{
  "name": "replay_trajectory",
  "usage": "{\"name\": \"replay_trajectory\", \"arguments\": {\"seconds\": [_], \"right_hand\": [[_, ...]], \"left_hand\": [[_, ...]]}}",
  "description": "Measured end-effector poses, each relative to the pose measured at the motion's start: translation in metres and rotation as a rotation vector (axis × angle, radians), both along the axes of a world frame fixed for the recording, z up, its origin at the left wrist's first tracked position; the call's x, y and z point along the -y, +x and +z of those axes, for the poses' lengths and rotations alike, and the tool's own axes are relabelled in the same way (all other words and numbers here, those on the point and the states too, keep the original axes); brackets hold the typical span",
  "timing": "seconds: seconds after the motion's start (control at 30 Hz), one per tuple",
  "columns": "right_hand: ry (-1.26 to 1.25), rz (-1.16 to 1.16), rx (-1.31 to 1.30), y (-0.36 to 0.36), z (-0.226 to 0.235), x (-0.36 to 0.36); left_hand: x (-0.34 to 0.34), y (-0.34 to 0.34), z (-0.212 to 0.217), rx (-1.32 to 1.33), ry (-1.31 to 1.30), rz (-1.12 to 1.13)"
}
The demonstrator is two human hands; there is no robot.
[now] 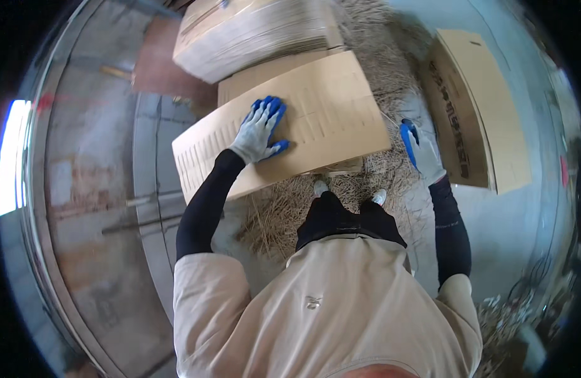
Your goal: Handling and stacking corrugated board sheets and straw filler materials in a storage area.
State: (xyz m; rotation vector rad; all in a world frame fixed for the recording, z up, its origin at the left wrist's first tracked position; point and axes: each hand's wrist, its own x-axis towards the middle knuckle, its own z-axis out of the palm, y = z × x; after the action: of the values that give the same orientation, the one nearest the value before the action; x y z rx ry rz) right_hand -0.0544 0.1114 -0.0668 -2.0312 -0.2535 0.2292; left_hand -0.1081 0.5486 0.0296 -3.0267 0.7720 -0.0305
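1. The left hand (260, 131), in a grey glove with blue fingertips, lies flat on top of the slotted cardboard sheet (316, 116), fingers spread wide, palm down. It's pressing on it, not wrapped around anything.
2. That sheet sits tilted across the middle of the scene, right in front of the person, with rows of short slots cut along it. Its near left corner hangs out over the grey floor (101, 189).
3. The right hand (419, 148), same kind of glove, is just off the sheet's right edge, fingers pointing far. Honestly can't tell if it's touching the edge or gripping anything; it looks loosely open.
4. Further away, a thick stack of flat cardboard (253, 31) sits behind the sheet, overlapping its far edge.
5. On the right, well apart from the sheet, another flat cardboard piece (486, 107) with dark print lies on the floor.
6. Thin cardboard strips (284, 214), straw-like, are piled under and around the sheet, near the person's shoes (320, 187).
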Motion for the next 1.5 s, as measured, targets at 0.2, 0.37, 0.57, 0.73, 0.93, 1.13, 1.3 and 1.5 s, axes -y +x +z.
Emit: {"name": "replay_trajectory", "arguments": {"seconds": [0.2, 0.37, 0.57, 0.73, 0.93, 1.13, 1.3, 1.5], "right_hand": [[0.005, 0.07, -0.065, 0.007, 0.026, -0.05], [0.208, 0.201, -0.125, 0.056, -0.043, -0.023], [0.167, 0.147, -0.331, 0.089, 0.007, -0.063], [0.121, 0.16, -0.463, 0.08, 0.046, -0.092], [0.043, 0.063, -0.347, 0.079, 0.031, -0.09], [0.058, 0.027, -0.425, 0.07, 0.046, -0.102], [0.063, 0.038, -0.411, 0.071, 0.044, -0.1], [0.093, 0.052, -0.386, 0.07, 0.052, -0.106]], "left_hand": [[-0.031, -0.03, 0.008, 0.203, -0.111, 0.266], [-0.165, -0.111, 0.004, 0.347, -0.005, 0.967], [-0.262, -0.206, -0.007, -0.051, -1.269, 1.714], [-0.267, -0.21, -0.036, -0.332, -1.172, 1.165], [-0.241, -0.203, -0.052, -0.463, -1.623, 1.208], [-0.235, -0.206, -0.041, -0.446, -1.577, 1.073], [-0.235, -0.201, -0.033, -0.486, -1.59, 1.101], [-0.245, -0.212, -0.052, -0.48, -1.681, 1.144]]}}
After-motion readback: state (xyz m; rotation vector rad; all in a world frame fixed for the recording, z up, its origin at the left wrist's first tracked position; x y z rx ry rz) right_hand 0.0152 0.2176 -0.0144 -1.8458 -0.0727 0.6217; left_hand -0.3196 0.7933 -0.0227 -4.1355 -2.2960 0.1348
